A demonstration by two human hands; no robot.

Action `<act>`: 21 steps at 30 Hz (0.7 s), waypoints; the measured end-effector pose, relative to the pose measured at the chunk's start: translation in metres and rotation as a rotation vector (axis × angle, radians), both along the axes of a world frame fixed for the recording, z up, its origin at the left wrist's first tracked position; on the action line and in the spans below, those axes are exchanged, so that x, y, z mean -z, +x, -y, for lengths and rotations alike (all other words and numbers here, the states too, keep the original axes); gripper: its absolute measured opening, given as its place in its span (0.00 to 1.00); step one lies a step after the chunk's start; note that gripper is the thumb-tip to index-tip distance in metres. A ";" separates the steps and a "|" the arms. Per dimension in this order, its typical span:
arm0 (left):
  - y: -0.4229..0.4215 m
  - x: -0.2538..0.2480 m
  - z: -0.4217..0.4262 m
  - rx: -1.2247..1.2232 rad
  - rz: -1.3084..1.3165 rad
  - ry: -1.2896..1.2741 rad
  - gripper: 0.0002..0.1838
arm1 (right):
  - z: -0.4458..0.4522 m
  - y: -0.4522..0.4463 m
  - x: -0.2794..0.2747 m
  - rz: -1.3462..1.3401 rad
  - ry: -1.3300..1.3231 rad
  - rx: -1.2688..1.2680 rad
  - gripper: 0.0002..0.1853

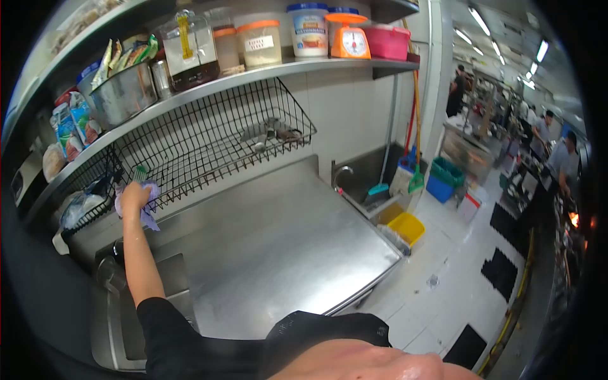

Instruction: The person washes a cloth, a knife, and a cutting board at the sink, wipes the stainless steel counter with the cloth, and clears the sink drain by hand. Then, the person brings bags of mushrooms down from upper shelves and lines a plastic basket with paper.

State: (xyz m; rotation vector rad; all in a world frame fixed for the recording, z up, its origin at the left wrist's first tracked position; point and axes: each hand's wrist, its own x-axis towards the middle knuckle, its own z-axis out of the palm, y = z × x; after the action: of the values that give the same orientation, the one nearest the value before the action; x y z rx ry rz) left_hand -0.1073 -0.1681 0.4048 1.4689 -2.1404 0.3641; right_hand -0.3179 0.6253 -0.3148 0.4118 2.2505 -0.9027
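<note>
My left hand (134, 197) is closed on a crumpled purple cloth (149, 212) at the front left edge of the black wire rack (190, 149). Just above the fingers a small green object (140, 172) shows; its kind and whether I hold it are unclear. Several metal pieces (271, 131) lie in the right part of the rack. Bare skin of my right arm or hand (367, 361) fills the bottom edge, very close to the camera, its fingers not distinguishable.
Below the rack lies a steel counter (272, 247), with a sink (126, 323) at left. The overhead shelf (209, 79) bears tubs, a steel pot (125, 95) and an orange scale (350, 39). At right are a corner sink (364, 183), a yellow bin (406, 229) and people working farther off.
</note>
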 end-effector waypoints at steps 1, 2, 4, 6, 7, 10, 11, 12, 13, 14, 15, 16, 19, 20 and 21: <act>-0.020 -0.008 -0.015 0.030 -0.061 0.022 0.24 | -0.005 -0.017 -0.021 0.108 0.003 0.006 0.11; -0.047 -0.026 -0.035 0.046 -0.125 0.038 0.21 | -0.007 -0.040 -0.035 0.145 -0.004 -0.006 0.11; -0.084 -0.052 -0.077 0.274 -0.169 -0.080 0.20 | 0.002 -0.094 -0.058 0.162 -0.025 -0.043 0.10; -0.115 -0.082 -0.118 0.466 -0.166 -0.245 0.18 | 0.013 -0.148 -0.078 0.136 -0.047 -0.106 0.10; -0.126 -0.099 -0.128 0.539 -0.160 -0.232 0.17 | 0.022 -0.173 -0.088 0.114 -0.063 -0.137 0.10; -0.147 -0.146 -0.154 0.584 -0.193 -0.424 0.16 | 0.056 -0.231 -0.113 0.043 -0.131 -0.229 0.10; -0.151 -0.161 -0.156 0.547 -0.185 -0.461 0.17 | 0.069 -0.243 -0.120 0.021 -0.162 -0.249 0.09; -0.151 -0.177 -0.160 0.515 -0.160 -0.494 0.18 | 0.082 -0.252 -0.127 0.002 -0.189 -0.260 0.09; -0.150 -0.192 -0.158 0.499 -0.160 -0.561 0.19 | 0.092 -0.256 -0.133 -0.009 -0.218 -0.275 0.09; -0.147 -0.206 -0.156 0.453 -0.141 -0.559 0.20 | 0.103 -0.259 -0.139 -0.020 -0.239 -0.283 0.09; -0.142 -0.222 -0.157 0.408 -0.123 -0.559 0.21 | 0.114 -0.258 -0.146 -0.021 -0.263 -0.293 0.09; -0.135 -0.238 -0.145 0.377 -0.108 -0.621 0.22 | 0.123 -0.256 -0.150 -0.025 -0.282 -0.303 0.09; -0.102 -0.281 -0.130 0.269 -0.123 -0.752 0.25 | 0.146 -0.237 -0.156 -0.002 -0.308 -0.325 0.09; -0.089 -0.294 -0.124 0.243 -0.155 -0.803 0.26 | 0.152 -0.228 -0.157 0.012 -0.308 -0.332 0.08; -0.076 -0.306 -0.117 0.214 -0.186 -0.849 0.28 | 0.158 -0.217 -0.158 0.026 -0.300 -0.337 0.08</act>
State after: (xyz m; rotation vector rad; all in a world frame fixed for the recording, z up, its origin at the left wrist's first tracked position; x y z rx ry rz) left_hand -0.1835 -0.0510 0.7110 0.7441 -1.6385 0.8791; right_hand -0.5350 0.4675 -0.1571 -0.0895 2.0338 -1.0221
